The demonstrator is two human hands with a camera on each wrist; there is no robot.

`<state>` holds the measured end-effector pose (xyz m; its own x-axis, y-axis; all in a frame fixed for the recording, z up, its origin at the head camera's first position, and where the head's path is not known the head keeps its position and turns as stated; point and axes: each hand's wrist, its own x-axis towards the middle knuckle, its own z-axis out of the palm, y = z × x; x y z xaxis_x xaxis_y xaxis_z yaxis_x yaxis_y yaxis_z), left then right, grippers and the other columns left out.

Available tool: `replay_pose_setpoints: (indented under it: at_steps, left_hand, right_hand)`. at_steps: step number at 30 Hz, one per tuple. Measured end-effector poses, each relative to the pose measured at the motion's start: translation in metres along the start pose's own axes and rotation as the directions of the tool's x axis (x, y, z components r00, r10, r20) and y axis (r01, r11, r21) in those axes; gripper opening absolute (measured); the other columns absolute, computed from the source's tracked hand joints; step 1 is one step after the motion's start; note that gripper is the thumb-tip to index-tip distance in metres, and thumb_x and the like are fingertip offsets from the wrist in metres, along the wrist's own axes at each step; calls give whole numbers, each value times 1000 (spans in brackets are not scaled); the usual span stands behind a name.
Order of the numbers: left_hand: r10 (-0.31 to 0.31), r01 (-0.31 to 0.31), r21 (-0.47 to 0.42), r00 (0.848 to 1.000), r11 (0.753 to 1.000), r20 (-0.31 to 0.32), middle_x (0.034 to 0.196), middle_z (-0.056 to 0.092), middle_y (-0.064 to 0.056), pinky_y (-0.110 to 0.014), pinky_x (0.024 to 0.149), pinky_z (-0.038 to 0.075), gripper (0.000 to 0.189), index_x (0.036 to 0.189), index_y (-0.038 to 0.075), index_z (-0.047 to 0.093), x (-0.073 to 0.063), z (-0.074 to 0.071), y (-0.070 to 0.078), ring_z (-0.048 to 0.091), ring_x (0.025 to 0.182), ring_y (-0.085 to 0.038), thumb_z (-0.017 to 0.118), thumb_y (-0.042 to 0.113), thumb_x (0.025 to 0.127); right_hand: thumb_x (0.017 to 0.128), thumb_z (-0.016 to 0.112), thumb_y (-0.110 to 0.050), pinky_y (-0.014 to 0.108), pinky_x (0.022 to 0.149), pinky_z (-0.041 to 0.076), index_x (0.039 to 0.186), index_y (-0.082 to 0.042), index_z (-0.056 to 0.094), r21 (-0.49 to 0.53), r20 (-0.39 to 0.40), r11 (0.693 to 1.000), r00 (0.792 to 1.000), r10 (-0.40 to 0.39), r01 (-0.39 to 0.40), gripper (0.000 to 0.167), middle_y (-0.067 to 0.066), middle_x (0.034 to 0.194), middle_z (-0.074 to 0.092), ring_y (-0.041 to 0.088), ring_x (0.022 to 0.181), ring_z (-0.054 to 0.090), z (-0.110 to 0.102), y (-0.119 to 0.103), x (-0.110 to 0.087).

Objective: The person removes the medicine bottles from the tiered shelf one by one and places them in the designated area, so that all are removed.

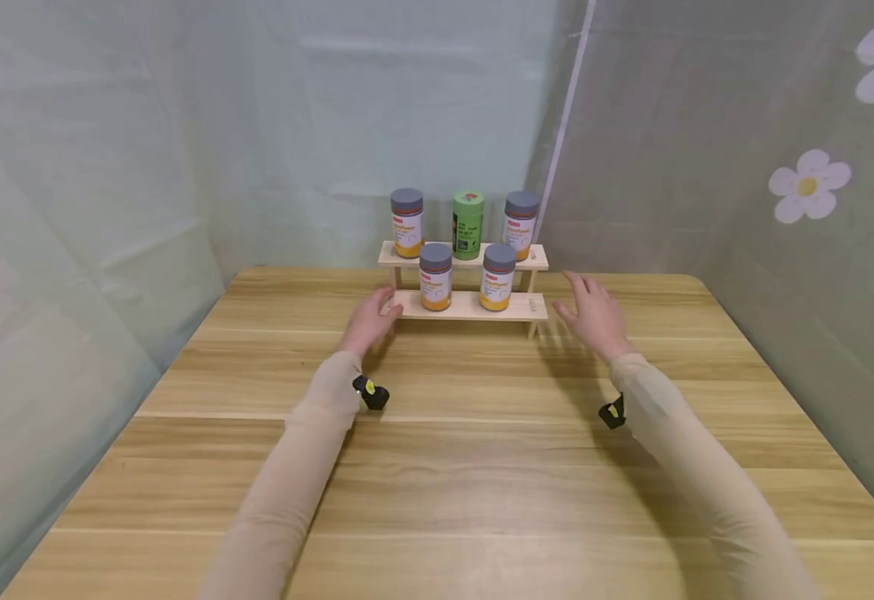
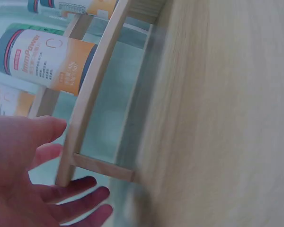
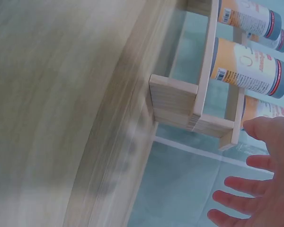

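Observation:
A two-tier wooden rack stands near the table's far edge. On its upper tier are two grey-lidded supplement bottles, a left one and a right one, with a green canister between them. Two matching bottles, one left and one right, stand on the lower tier. My left hand is at the rack's left end, thumb and fingers spread around the lower board's corner; contact is unclear. Beside the right end, my right hand is apart from the rack, fingers extended, holding nothing.
The wooden table spreads out in front of the rack. Behind it hangs a pale curtain, and a grey sheet with white flowers hangs on the right. Each wrist carries a small black camera, left and right.

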<state>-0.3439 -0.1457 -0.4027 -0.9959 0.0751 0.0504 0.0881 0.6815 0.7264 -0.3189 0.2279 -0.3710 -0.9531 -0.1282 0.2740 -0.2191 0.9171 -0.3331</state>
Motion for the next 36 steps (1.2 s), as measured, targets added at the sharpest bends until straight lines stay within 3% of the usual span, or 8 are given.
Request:
replay_pose_setpoints:
  at_steps: [5, 8, 12, 15, 20, 26, 29, 36]
  left_hand:
    - [-27, 20, -165, 999, 986, -45, 154, 36, -16, -48, 119, 25, 49, 146, 7, 39, 0, 6, -5, 32, 144, -34, 47, 26, 102]
    - [-84, 59, -285, 994, 957, -75, 148, 42, -20, -46, 115, 31, 46, 144, 7, 42, 2, 8, -7, 39, 138, -34, 48, 23, 102]
    - [-140, 91, -389, 985, 917, -100, 135, 50, -21, -35, 97, 43, 44, 142, 7, 45, 6, 11, -9, 49, 120, -30, 51, 19, 100]
    - [-155, 90, -446, 982, 891, -112, 130, 51, -21, -24, 85, 42, 43, 140, 6, 47, 8, 13, -11, 50, 111, -24, 52, 17, 99]
    - [-155, 71, -523, 981, 849, -119, 120, 52, -11, -16, 71, 40, 44, 140, 7, 48, 9, 16, -20, 48, 90, -10, 55, 18, 98]
    - [-175, 79, -599, 979, 797, -103, 81, 47, 7, -14, 56, 37, 44, 138, 12, 50, 11, 17, -28, 43, 61, -1, 59, 20, 97]
    - [-184, 91, -604, 978, 792, -93, 68, 44, 9, -16, 51, 36, 43, 137, 12, 50, 12, 17, -28, 41, 53, -1, 60, 20, 96]
    - [-214, 137, -607, 975, 783, -56, 68, 45, 8, -17, 49, 35, 45, 138, 15, 49, 11, 14, -26, 42, 54, -4, 61, 21, 96]
  right_hand:
    - [99, 55, -29, 62, 110, 31, 149, -6, 29, 18, -6, 1000, 1000, 8, -8, 61, 27, 148, 37, 46, 134, 39, 0, 3, 1]
    - [99, 54, -29, 61, 109, 32, 149, -5, 30, 27, -1, 999, 1000, 20, -20, 60, 27, 147, 38, 46, 132, 40, 0, 3, 1]
    - [99, 53, -29, 61, 106, 36, 148, -6, 33, 36, -4, 999, 1000, 25, -25, 57, 28, 145, 40, 47, 128, 44, -2, 2, 3]
    - [99, 52, -29, 61, 103, 39, 147, -9, 34, 52, -2, 998, 1000, 19, -19, 55, 27, 144, 42, 46, 126, 46, -2, 1, 5]
    - [99, 52, -27, 61, 102, 40, 149, -9, 31, 117, 23, 993, 1000, 8, -11, 57, 26, 143, 42, 45, 126, 47, -6, -7, 12]
    - [99, 51, -24, 58, 102, 41, 150, -10, 29, 231, 26, 972, 999, 33, -38, 57, 26, 141, 43, 42, 125, 47, -10, -9, 26]
    - [100, 51, -24, 57, 103, 41, 150, -9, 29, 286, 14, 957, 999, 50, -52, 57, 27, 141, 44, 43, 125, 47, -11, -6, 34]
    - [99, 52, -25, 56, 101, 43, 150, -9, 30, 368, 10, 928, 998, 67, -66, 57, 26, 140, 45, 43, 125, 48, -12, -12, 48]
